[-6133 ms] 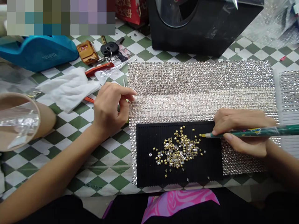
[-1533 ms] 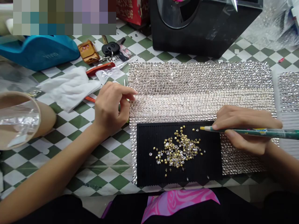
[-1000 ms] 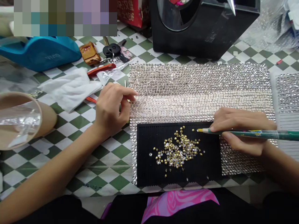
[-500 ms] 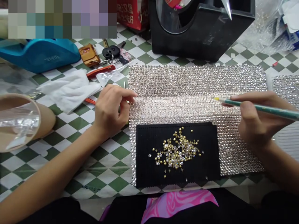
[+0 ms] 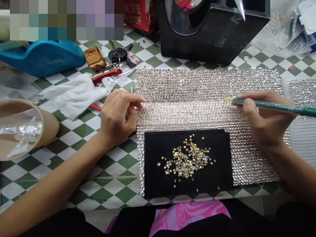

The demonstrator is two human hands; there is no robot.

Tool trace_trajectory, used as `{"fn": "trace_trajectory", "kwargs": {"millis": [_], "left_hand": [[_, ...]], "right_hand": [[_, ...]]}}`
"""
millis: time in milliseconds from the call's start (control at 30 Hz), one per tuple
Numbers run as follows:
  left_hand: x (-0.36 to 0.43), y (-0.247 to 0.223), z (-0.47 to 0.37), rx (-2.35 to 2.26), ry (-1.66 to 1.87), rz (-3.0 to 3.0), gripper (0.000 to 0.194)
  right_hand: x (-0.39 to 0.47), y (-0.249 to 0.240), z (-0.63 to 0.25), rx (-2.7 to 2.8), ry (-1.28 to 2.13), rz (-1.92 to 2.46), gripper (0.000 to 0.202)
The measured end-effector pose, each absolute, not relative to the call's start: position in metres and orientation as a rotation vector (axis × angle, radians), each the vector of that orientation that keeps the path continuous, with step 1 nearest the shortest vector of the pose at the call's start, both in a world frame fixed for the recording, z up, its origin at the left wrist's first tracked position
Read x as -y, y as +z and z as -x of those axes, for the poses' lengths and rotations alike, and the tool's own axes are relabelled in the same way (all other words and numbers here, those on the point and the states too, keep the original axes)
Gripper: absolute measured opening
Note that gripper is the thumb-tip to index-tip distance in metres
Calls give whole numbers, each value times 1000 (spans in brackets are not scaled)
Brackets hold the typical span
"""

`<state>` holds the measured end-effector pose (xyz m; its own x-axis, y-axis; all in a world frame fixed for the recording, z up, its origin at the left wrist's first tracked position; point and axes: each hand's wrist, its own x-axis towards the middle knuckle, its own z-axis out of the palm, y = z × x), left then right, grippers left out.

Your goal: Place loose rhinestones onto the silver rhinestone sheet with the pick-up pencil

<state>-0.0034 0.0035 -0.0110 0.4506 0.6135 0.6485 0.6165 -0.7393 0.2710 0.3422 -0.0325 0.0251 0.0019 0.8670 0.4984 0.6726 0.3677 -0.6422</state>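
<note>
My right hand (image 5: 265,120) pinches a green pencil (image 5: 274,106) with a pale, tapered end and a yellow tip. That tip is at the rhinestone sheet (image 5: 187,85), on the upper edge of its paler middle band. At the sheet's left edge, my left hand (image 5: 118,113) rests with bent fingers, the index fingertip touching the edge. Whether anything is inside those fingers is hidden; a thin metal end shows just above them. Over the sheet's lower part lies a black ridged tray (image 5: 217,158), bearing a heap of loose gold-backed rhinestones (image 5: 187,161).
Behind the sheet stands a large black tape dispenser (image 5: 197,46). To the left are a blue dispenser (image 5: 49,59), car keys (image 5: 118,55), a white cloth (image 5: 74,95), orange-handled pliers or cutters (image 5: 106,75) and a tan cup (image 5: 50,126). Another rhinestone sheet (image 5: 302,90) lies at the right.
My right hand and the pencil have shifted left and slightly up; the pencil's tip has moved a little up the sheet. My left hand stays in place.
</note>
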Motion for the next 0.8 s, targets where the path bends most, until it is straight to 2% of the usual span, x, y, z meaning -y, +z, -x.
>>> {"fn": "trace_trajectory", "kwargs": {"millis": [233,367,533,667,800], "left_hand": [[-3,-11,3,1146,-1203,2674,32],[-4,-10,4,1147,-1201,2672,33],[-4,-11,3,1132,-1219,2679,32],[-4,-11,3,1131,-1194,2682,31],[-3,-11,4,1139,-1177,2686,29]], "right_hand": [[33,23,-342,1690,279,1396,9],[30,23,-341,1646,313,1262,11],[27,44,-342,1773,86,1208,36],[-1,67,-348,2069,-6,1263,26],[-59,76,-350,2316,-178,1241,32]]}}
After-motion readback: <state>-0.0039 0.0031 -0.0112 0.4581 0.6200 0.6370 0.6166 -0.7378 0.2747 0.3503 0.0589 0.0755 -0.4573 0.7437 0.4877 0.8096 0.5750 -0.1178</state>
